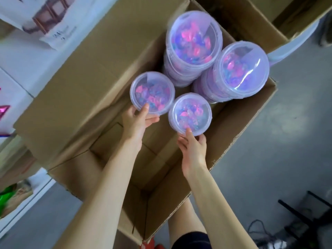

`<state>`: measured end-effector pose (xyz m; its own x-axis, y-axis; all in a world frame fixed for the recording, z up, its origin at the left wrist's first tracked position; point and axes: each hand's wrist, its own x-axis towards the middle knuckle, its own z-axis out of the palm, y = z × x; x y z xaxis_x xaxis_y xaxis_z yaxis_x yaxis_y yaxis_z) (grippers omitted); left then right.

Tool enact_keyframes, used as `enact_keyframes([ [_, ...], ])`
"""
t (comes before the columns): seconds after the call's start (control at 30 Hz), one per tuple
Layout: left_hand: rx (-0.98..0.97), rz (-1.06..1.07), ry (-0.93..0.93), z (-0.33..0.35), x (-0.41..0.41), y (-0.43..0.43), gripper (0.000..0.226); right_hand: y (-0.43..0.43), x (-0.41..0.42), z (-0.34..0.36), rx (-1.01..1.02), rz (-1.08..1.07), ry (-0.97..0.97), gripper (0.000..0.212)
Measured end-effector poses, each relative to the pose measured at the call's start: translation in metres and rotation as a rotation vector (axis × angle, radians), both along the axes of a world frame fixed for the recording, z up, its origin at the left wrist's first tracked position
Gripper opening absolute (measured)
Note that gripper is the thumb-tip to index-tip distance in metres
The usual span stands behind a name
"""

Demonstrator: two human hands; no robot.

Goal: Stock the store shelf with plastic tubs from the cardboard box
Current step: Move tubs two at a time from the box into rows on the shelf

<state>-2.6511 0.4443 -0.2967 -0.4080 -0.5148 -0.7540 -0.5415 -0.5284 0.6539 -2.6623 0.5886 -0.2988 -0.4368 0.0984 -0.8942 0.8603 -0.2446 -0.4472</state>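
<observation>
Tubs [152,94] upright, lids [195,37] up

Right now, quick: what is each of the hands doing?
Left hand: grips the front left tub by its rim, thumb on the lid.
Right hand: grips the front right tub the same way.

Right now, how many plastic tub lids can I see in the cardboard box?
4. The left hand holds the near-left tub, the right hand holds the near-right tub; the far-left tub and far-right tub stand higher behind. More may be hidden beneath them.
</observation>
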Motion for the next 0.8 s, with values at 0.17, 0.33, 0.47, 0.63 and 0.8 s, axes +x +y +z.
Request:
enact_keyframes([
  [0.17, -0.001, 0.043, -0.011, 0.043, 0.042, 0.006, 0.03, 0.008, 0.018, 0.042, -0.07, -0.032, -0.008, 0.024],
  [0.33, -0.012, 0.126, 0.049, 0.114, 0.108, 0.0, 0.023, 0.006, 0.064, 0.116, -0.062, 0.087, 0.105, 0.028],
  [0.47, -0.1, 0.147, 0.103, 0.173, 0.182, -0.013, 0.024, -0.001, 0.114, 0.179, -0.033, 0.267, 0.207, 0.031],
  [0.63, -0.308, 0.124, 0.154, 0.249, 0.302, -0.031, 0.007, -0.022, 0.199, 0.253, 0.03, 0.436, 0.384, 0.038],
  [0.8, -0.466, 0.216, 0.225, 0.322, 0.416, -0.055, 0.017, -0.055, 0.287, 0.321, -0.089, 0.528, 0.505, 0.021],
])
